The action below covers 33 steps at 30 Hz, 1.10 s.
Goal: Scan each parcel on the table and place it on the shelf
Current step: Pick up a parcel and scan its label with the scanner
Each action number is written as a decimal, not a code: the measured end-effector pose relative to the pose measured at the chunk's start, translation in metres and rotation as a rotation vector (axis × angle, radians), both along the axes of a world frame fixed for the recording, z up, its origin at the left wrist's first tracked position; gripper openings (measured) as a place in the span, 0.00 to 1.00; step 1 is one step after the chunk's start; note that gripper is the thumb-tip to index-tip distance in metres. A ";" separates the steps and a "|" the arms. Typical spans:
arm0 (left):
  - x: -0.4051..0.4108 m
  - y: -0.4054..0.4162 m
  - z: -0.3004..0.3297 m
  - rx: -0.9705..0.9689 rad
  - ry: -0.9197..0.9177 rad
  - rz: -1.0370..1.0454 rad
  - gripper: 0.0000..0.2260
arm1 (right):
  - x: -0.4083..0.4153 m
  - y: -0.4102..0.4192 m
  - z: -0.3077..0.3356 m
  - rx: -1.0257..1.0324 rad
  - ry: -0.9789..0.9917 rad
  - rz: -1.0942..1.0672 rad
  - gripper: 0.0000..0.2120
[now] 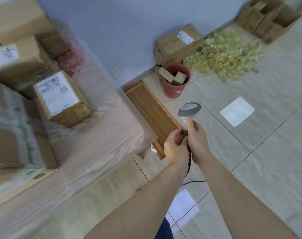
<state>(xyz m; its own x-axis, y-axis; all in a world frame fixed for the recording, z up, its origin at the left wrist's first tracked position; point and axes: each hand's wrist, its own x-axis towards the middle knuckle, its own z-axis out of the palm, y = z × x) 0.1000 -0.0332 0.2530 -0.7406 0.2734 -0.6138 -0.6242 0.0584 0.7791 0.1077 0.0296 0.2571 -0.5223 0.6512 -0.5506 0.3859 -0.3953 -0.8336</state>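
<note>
A grey and white handheld scanner is held over the floor, to the right of the table. My right hand grips its handle with the thumb up along the neck. My left hand holds the lower end of the handle, where a dark cable runs down. On the pale wood-grain table at the left stand several cardboard parcels. The nearest one has a white label with handwriting on top. Behind it lies a bigger parcel, and a blurred green-printed one sits at the far left.
A wooden panel lies on the floor beside the table. A red bucket holds cardboard scraps. Behind it sits a taped box, with a heap of yellow wrapping and open cartons further right. A white sheet lies on the tiles.
</note>
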 end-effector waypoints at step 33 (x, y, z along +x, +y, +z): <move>-0.140 -0.250 0.173 -0.001 0.056 0.322 0.21 | -0.150 -0.200 0.181 0.223 0.022 0.632 0.11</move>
<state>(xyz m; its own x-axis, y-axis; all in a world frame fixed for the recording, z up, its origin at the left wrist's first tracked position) -0.0399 -0.2836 0.4260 -0.8213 0.0191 -0.5702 -0.5672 -0.1344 0.8125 -0.0424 -0.1706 0.4384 -0.8500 0.3132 -0.4235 0.4689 0.0839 -0.8792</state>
